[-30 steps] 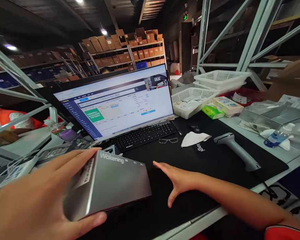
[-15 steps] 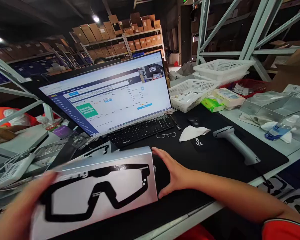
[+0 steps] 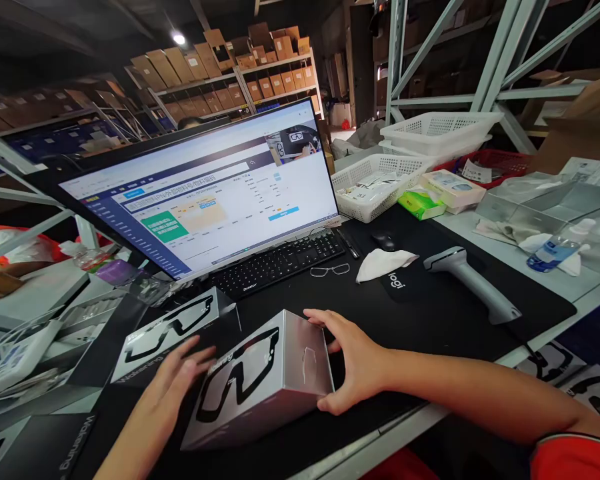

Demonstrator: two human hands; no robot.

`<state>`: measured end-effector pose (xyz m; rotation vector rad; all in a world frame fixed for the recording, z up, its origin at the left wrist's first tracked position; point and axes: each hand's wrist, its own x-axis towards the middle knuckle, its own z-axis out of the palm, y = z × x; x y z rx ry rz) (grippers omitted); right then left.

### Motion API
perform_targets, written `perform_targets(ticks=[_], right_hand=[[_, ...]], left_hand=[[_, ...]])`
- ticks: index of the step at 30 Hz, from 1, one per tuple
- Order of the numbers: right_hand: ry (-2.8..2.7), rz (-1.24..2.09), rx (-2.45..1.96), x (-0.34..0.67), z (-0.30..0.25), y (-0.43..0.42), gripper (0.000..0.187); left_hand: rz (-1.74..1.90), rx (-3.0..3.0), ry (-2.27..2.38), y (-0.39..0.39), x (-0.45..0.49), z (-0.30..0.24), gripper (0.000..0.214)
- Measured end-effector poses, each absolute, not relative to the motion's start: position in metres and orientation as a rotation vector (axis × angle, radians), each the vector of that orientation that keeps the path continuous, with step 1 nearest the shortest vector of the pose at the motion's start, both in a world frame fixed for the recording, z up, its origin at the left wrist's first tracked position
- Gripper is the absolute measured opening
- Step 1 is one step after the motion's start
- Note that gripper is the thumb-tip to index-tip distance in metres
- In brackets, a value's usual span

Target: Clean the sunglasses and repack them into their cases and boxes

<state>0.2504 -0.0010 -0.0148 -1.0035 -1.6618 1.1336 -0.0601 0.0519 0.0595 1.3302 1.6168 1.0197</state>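
A silver-grey box printed with black-framed glasses [image 3: 253, 380] lies on the black desk mat, turned so its right end faces me. My right hand [image 3: 353, 363] wraps round that end, thumb at the lower corner and fingers at the upper far edge. Just left of the box, my left hand [image 3: 173, 383] is slightly blurred, its fingers stretched out and holding nothing. Behind it lies a second printed glasses box [image 3: 167, 330]. Part of a third box [image 3: 50, 443] shows at the lower left.
A monitor [image 3: 205, 200] and keyboard [image 3: 280, 263] stand behind the boxes. Wire-framed glasses [image 3: 330, 270], a white cloth [image 3: 385, 265], a mouse [image 3: 384, 241] and a barcode scanner [image 3: 473, 283] lie to the right. Farther back are white baskets [image 3: 380, 183] and a spray bottle [image 3: 557, 250].
The front box has gone from raised and tilted towards me to resting on the mat, its printed face upward. My left hand has let go of its left end and moved right.
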Motion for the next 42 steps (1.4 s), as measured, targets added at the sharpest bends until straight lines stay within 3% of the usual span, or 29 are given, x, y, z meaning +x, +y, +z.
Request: perform_targets(ticks=[3,5,6,9,12,19,21,26,29,33,39,42], right_hand=[[-1.5,1.211,-1.107,0.243,-0.012,-0.01,0.126],[-1.397,1.237,-1.184,0.239,-0.014,-0.014,0.124],[-1.371,1.243,-1.221,0.238,-0.015,-0.016,0.124],[-1.407,1.233,-1.307,0.238,-0.021,-0.017,0.135],[-1.558,1.199,-1.307,0.247,-0.019,-0.012,0.138],[-1.953,0.577,-1.038,0.275,0.003,0.005,0.082],[-1.969,0.617,-0.977,0.276,0.0,0.008,0.083],[-1.926,0.755,-0.911,0.27,-0.015,0.013,0.115],[-1.95,0.685,-0.862,0.267,-0.02,0.014,0.118],[-2.083,0.535,-0.687,0.268,-0.021,0.013,0.107],[-2.299,0.321,-0.522,0.271,-0.016,0.005,0.062],[-2.336,0.167,-0.716,0.27,-0.01,0.0,0.067]], left_hand=[[0.98,2.275,1.503,0.02,-0.038,0.061,0.091],[0.934,2.762,1.294,-0.001,-0.014,0.053,0.12],[0.9,2.9,1.247,-0.008,-0.001,0.048,0.125],[0.847,3.062,1.262,-0.008,0.029,0.031,0.112],[0.859,3.038,1.246,0.014,0.036,0.03,0.105],[0.548,2.887,1.205,0.057,0.012,0.065,0.108],[0.497,2.916,1.124,0.059,0.01,0.068,0.107],[0.577,2.983,1.093,0.046,0.014,0.056,0.102],[0.662,2.959,1.101,0.037,0.012,0.051,0.105],[0.397,2.695,0.983,0.041,0.006,0.07,0.108],[0.066,2.31,0.886,0.055,0.011,0.092,0.116],[0.036,2.408,0.895,0.054,0.013,0.087,0.121]])
